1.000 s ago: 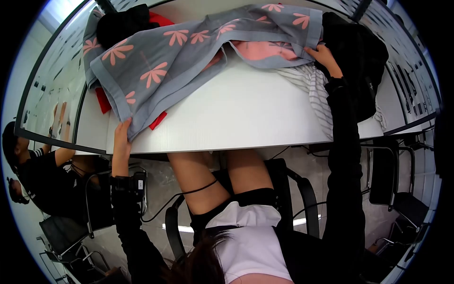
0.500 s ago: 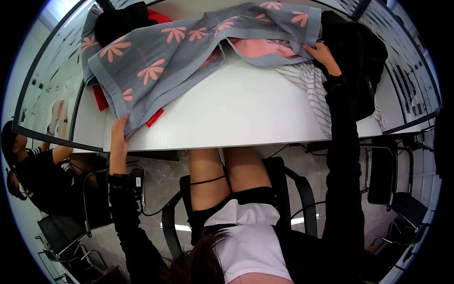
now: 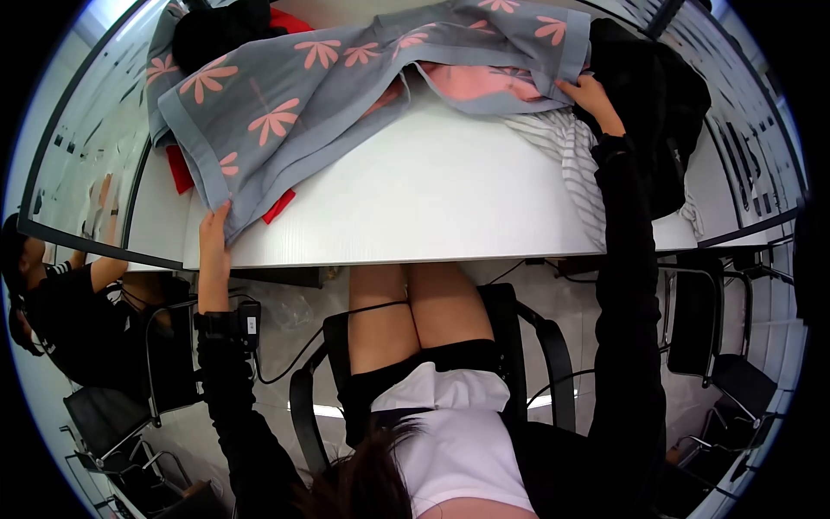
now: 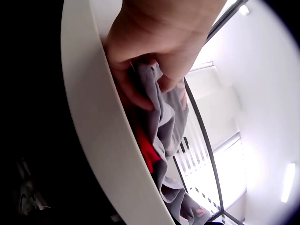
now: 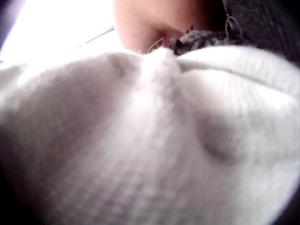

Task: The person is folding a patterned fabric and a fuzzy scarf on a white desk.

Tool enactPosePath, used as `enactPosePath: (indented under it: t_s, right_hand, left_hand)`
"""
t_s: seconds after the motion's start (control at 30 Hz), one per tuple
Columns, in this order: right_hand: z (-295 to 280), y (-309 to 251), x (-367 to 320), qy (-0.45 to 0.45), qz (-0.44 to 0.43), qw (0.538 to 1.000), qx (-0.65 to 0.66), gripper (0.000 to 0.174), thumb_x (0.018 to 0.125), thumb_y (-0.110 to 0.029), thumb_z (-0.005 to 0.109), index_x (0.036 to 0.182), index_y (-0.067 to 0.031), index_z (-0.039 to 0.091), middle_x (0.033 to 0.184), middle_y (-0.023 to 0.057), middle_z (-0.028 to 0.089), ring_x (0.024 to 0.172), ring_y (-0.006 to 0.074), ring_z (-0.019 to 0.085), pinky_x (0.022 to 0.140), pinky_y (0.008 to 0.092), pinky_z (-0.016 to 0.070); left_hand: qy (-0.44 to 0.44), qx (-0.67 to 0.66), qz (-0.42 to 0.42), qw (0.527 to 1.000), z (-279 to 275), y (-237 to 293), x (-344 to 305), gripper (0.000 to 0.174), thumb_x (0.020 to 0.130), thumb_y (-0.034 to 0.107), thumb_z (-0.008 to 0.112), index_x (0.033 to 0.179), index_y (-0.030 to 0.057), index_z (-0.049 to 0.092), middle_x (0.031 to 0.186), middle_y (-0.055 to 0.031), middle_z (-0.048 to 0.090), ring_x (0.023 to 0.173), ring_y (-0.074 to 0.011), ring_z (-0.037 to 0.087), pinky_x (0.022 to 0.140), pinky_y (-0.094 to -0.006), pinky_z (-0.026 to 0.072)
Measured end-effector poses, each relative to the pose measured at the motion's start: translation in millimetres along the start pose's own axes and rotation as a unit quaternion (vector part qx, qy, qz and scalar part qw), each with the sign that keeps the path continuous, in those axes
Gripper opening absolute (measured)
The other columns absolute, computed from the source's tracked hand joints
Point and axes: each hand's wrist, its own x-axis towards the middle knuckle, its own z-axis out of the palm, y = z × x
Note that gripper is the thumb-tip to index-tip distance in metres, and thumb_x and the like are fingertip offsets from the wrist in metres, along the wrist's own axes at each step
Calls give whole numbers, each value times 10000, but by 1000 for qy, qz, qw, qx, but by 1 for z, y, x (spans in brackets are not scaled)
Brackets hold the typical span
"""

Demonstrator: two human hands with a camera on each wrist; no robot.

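Note:
A grey cloth (image 3: 346, 104) printed with pink flowers lies spread in folds across the back and left of the table, part of its pink underside showing. My left hand (image 3: 213, 246) pinches its near left corner by the table's front edge. In the left wrist view, thumb and fingers of the left hand (image 4: 164, 33) close on the bunched grey fabric (image 4: 164, 117). At the cloth's right end, my right hand (image 3: 596, 102) pinches the lower edge. Pale striped fabric (image 5: 140, 140) fills the right wrist view and hides those fingertips.
On the white table (image 3: 415, 190), a white-and-grey striped garment (image 3: 566, 164) hangs beside the right sleeve. A black garment (image 3: 661, 112) is heaped at the right, another black one (image 3: 220, 39) at the back left. Red fabric (image 3: 278, 206) shows under the cloth. Partition panels (image 3: 82, 186) border the table.
Both hands keep their hold on the grey cloth, which lies nearly as before. The head view has shifted slightly, and my legs have drawn together under the table.

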Motion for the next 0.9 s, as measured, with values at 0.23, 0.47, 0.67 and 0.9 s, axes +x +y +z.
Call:
enactPosePath:
  t_s: [0.23, 0.47, 0.67, 0.9]
  right_hand:
    - [-4, -7, 0, -21, 36, 998, -44, 564, 750, -496, 649, 824, 63, 625, 707, 192, 627, 677, 274, 637, 620, 351, 465]
    - [-7, -9, 1, -32, 22, 998, -55, 560, 754, -499, 646, 802, 59, 627, 694, 191, 624, 662, 268, 635, 608, 348, 463]
    - [-4, -8, 0, -23, 21, 999, -31, 547, 756, -489, 653, 823, 54, 632, 708, 176, 638, 662, 266, 632, 610, 343, 462]
    - [-2, 2, 6, -29, 16, 998, -46, 528, 766, -475, 646, 858, 44, 639, 740, 172, 644, 700, 249, 636, 639, 338, 463]
  left_hand:
    - [-7, -15, -5, 1000, 4, 7, -6, 328, 873, 201, 579, 1123, -10, 553, 1068, -40, 575, 991, -135, 516, 882, -266, 381]
    - [-11, -25, 14, 1000, -3, -1, -1, 314, 878, 196, 573, 1116, -9, 555, 1056, -36, 575, 983, -132, 516, 872, -265, 384]
    - [17, -46, -21, 999, 0, 5, -5, 313, 870, 203, 580, 1102, -7, 560, 1061, -42, 571, 983, -136, 515, 876, -261, 380]
    - [32, -30, -5, 999, 6, 8, -9, 281, 866, 204, 584, 1062, 2, 572, 1025, -36, 572, 959, -130, 516, 856, -263, 391]
